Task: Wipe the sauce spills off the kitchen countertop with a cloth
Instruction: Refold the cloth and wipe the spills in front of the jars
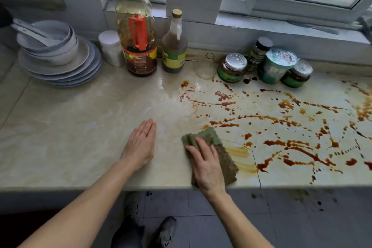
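A green-brown cloth [223, 153] lies flat near the front edge of the beige marble countertop [70, 127]. My right hand [207, 165] presses on it with fingers spread flat. Just right of the cloth is a pale orange smear [239, 152]. Dark red-brown sauce spills [291, 125] cover the right half of the counter in streaks and drops. My left hand [141, 145] rests flat on the bare counter to the left of the cloth, holding nothing.
A stack of plates and bowls with spoons [58, 54] stands at the back left. A white jar [110, 48], a large oil bottle [136, 32] and a sauce bottle [174, 46] line the back wall. Several jars [265, 66] sit further right. A crack [254, 159] runs through the counter.
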Demonstrator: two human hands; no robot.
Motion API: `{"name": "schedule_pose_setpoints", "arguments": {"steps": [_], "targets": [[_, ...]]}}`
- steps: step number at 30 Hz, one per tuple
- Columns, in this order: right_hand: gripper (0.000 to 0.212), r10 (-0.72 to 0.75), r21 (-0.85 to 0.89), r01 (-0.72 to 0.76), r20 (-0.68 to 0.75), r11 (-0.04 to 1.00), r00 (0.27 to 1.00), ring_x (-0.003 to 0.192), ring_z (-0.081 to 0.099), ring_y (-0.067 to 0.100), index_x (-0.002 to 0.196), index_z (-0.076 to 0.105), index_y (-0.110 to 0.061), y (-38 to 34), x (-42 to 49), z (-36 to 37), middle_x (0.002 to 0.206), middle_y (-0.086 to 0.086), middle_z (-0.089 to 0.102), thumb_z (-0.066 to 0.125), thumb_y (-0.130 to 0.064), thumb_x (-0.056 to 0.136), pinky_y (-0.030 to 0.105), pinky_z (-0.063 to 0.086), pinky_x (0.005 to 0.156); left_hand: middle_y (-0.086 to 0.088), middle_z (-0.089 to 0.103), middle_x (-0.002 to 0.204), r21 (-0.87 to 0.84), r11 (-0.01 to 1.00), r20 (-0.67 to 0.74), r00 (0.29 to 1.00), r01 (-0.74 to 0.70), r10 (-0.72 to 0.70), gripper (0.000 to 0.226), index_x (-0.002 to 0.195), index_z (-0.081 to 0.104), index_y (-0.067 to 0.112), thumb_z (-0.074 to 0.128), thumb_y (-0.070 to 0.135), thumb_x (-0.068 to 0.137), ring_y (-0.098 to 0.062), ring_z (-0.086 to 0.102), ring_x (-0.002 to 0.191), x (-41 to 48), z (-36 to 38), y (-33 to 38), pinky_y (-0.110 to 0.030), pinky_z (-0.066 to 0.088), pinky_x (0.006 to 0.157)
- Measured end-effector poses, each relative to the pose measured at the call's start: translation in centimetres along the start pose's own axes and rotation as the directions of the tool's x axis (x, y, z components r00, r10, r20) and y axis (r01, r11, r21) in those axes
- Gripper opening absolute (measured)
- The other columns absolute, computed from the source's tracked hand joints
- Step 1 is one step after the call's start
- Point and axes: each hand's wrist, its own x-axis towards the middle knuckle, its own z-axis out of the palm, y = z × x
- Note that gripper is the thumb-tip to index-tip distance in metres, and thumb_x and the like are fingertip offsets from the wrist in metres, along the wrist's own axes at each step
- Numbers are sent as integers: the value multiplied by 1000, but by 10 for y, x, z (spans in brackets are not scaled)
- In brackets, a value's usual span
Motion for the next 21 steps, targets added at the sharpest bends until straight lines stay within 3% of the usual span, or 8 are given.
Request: {"name": "schedule_pose_setpoints", "arguments": {"steps": [5,10,14,17,21], "targets": [[32,-96,15,96,49,995,994,141,32,17,130,56,-27,-2,15,2,148,-1,44,47,-25,99,45,23,116,0,-4,160,1,1000,13,1000,-3,3,61,152,4,15,30,16,97,-15,-1,148,-1,-1,-3,-31,4,119],[38,211,29,-210,-47,977,976,143,25,14,138,48,-27,34,19,-20,152,-2,36,43,-31,101,41,12,119,-1,-5,160,2,1000,39,999,-4,4,61,152,3,15,31,18,98,-16,-2,148,-1,-2,-3,-31,4,119],[53,320,-1,-320,-2,947,947,147,11,16,145,37,-26,17,20,-17,158,0,23,31,-41,95,45,-1,120,-2,-4,160,31,1000,17,1000,5,-6,63,152,2,13,32,15,97,-18,-1,148,0,1,0,-32,4,119],[66,233,-56,-230,57,972,971,148,2,21,147,29,-26,-12,29,-5,160,2,13,26,-43,83,48,-7,118,-3,3,160,63,998,11,1000,25,-26,63,152,8,13,34,16,94,-20,5,147,2,0,3,-33,9,120],[61,134,-127,-119,123,985,983,148,1,23,150,25,-25,-28,58,8,161,2,11,37,-32,90,51,-5,118,-5,27,153,126,991,-24,999,40,-37,55,140,33,14,43,21,86,-26,27,136,8,-14,13,-36,32,107]]}}
